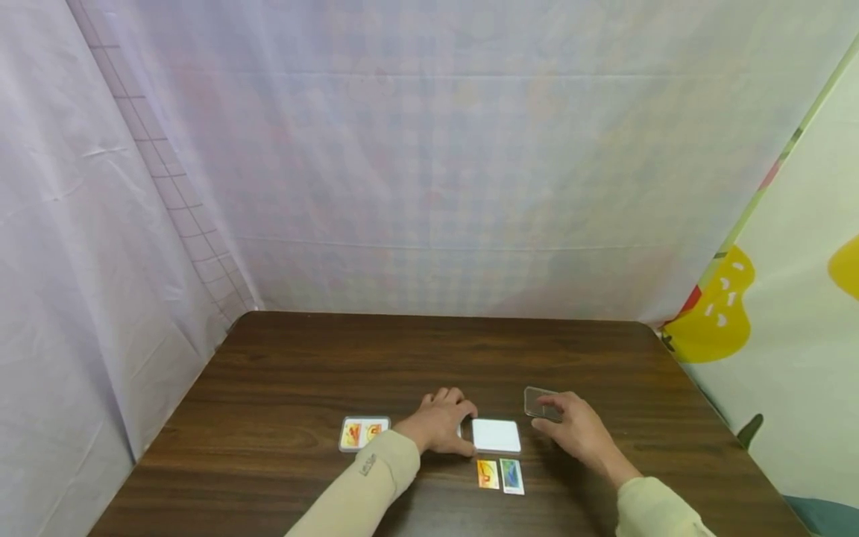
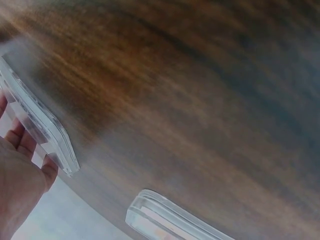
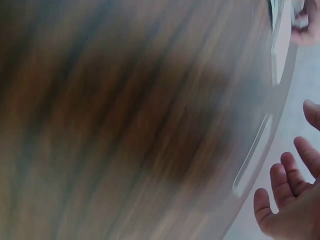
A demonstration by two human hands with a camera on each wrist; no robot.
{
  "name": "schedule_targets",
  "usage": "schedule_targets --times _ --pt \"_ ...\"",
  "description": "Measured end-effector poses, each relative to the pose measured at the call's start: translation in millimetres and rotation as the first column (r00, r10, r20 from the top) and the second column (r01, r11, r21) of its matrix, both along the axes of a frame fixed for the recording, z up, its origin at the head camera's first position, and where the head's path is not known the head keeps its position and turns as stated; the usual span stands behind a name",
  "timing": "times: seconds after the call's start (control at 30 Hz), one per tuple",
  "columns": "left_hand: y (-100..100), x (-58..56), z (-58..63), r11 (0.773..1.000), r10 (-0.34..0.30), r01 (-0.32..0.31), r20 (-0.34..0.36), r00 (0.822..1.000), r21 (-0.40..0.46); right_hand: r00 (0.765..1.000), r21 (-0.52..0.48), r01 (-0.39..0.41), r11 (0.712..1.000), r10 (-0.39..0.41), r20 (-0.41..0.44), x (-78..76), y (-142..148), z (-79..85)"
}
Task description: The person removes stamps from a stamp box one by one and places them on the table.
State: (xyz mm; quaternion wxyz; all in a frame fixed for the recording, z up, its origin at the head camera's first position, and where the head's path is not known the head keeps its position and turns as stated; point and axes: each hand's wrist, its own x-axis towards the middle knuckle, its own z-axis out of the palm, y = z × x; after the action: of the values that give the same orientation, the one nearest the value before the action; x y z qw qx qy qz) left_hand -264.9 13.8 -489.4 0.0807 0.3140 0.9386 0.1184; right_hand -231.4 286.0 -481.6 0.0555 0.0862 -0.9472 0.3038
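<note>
My left hand is at the left side of a flat clear case with a white panel. Between its spread thumb and forefinger, a bit of clear and white shows, mostly hidden by the hand. In the left wrist view, its fingers hold a clear plastic case along the edge. To the right, my right hand hovers with parted fingers beside a clear lid, holding nothing. Two small picture cards, one orange and yellow, one blue and green, lie in front of the white panel.
Left of my left hand lies another clear case with two orange picture cards inside; my sleeve comes close to it. Everything rests on a dark wood-grain table. Pale curtains hang behind it and at the sides.
</note>
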Motion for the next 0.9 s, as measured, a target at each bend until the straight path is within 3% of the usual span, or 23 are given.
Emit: schedule_targets --times 0.3,0.7,0.9 --pt "0.9 -2.3 -3.8 1.0 0.01 -0.01 0.005 1.0 -0.007 0.999 0.072 -0.015 0.997 0.017 -0.033 -15.8 29.3 -2.9" --pt "0.9 -2.4 -4.0 1.0 0.01 -0.01 0.012 1.0 -0.013 0.994 0.109 -0.104 0.989 0.105 -0.007 -30.9 49.5 -7.2" --pt "0.3 -2.7 -3.4 1.0 0.008 -0.008 0.01 1.0 -0.011 0.994 0.141 -0.101 0.985 0.093 0.063 -36.9 53.9 -7.9"
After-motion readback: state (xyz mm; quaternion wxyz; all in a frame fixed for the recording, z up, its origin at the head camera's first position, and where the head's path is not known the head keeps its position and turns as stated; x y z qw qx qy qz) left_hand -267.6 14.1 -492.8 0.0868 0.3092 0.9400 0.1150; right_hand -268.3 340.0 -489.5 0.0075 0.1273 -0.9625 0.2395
